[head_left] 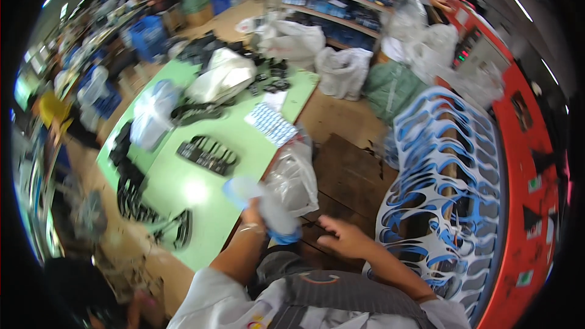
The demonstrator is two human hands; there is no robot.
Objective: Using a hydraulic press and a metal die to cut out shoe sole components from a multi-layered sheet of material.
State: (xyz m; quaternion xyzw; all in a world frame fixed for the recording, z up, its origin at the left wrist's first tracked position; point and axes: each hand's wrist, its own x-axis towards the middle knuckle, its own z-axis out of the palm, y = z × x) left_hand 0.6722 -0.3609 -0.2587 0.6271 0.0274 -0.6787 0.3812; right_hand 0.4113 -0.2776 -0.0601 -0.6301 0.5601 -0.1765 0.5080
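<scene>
My left hand [252, 214] is closed on a long, rounded, pale blue and whitish-grey piece [275, 214], shaped somewhat like a shoe insole and smeared by motion. It is held over the near right edge of the green table [210, 231]; whether it is one layer or several I cannot tell. To its right, my right hand [348, 239] is apart from it, fingers stretched out and holding nothing. Beyond the piece, a clear plastic bag [292, 176] hangs at the table's edge. On the table lie a stack of black strip-like pieces [207, 155] and a printed sheet [272, 124].
Blue and white cut-out sheeting [448, 146] drapes beside a red machine [524, 146] on my right. White sacks [344, 70] and a green sack [393, 88] stand ahead, before loaded shelves [332, 6]. Other people work farther off; a dark-clothed person [82, 292] is at lower left.
</scene>
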